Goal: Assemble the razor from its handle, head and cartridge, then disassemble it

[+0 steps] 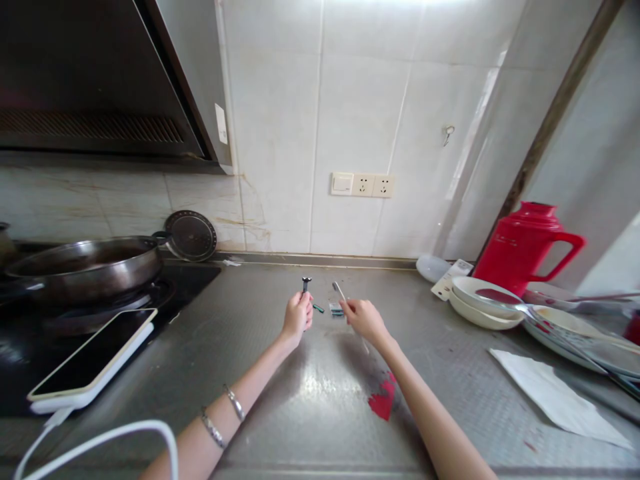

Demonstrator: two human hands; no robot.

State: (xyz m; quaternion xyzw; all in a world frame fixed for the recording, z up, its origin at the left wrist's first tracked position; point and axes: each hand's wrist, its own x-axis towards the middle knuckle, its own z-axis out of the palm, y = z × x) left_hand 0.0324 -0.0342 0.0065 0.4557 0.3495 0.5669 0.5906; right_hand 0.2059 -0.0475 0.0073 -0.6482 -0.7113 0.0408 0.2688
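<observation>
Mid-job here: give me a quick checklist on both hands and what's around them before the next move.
1. Left hand holding the T-headed tool: ok, its head shows above the fingers.
2. Right hand holding the slim tool: ok, its tip points up and leftward.
3. Two tools apart: ok, a gap shows between them.
4. Counter near the hands free of loose bits: not ok, a small green piece and a small pack lie there.
5. White cable off the left forearm: cannot tell, they overlap in view.
6. Red thermos away from the hands: ok, far right.
</observation>
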